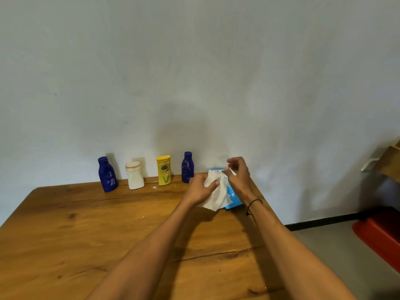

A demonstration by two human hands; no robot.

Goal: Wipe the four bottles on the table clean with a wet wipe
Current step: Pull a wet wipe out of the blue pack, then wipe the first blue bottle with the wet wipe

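Note:
Along the wall at the back of the wooden table (86,230) stand a dark blue bottle (107,174), a white bottle (134,175), a yellow bottle (164,170) and a second dark blue bottle (187,167), all upright. My left hand (200,188) grips a white wet wipe (217,197) that hangs down from it. My right hand (239,176) pinches the wipe's upper edge with curled fingers. Both hands hover over a light blue wipe pack (234,197) lying near the table's right edge, to the right of the bottles. The pack is mostly hidden behind the wipe and my hands.
White specks lie on the table near the yellow bottle. Beyond the table's right edge sit a red plastic tub (381,237) on the grey floor and a cardboard box (389,163) higher up. A plain wall rises directly behind the bottles.

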